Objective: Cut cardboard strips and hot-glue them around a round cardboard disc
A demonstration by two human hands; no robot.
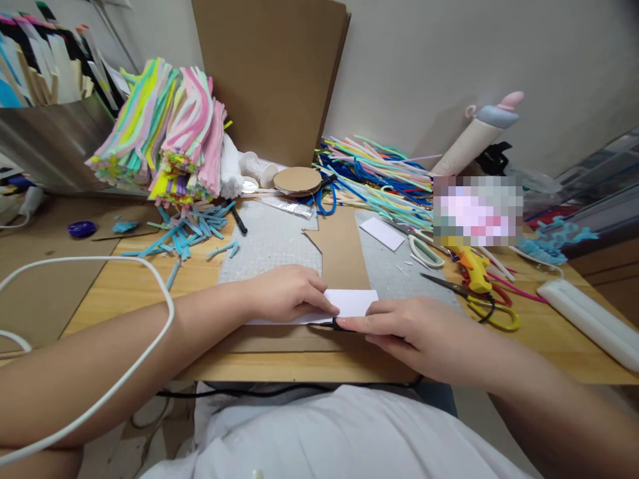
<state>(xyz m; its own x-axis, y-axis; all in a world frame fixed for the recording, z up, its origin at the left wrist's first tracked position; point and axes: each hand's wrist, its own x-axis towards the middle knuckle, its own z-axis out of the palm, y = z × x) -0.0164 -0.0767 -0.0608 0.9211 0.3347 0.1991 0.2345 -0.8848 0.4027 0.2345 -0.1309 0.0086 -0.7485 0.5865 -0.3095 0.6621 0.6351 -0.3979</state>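
Note:
My left hand (284, 293) lies flat on a white foam board strip (357, 303), its fingers stretched to the right and pressing the strip down. Under the strip is a brown cardboard sheet (344, 253) on a grey cutting mat (269, 243). In my right hand (414, 332) is a slim black craft knife (340, 324), mostly covered by the fingers. Its thin tip points left along the strip's near edge, close to my left fingertips. A smaller white piece (382, 233) rests on the mat to the right.
Right of the mat lie yellow-handled scissors (492, 313), green-handled scissors (426, 251) and a yellow glue gun (474, 266). Bundled pipe cleaners (170, 133) and cut blue pieces (192, 229) occupy the left. A white cable (167, 293) loops over my left forearm. Tall cardboard (269, 73) leans behind.

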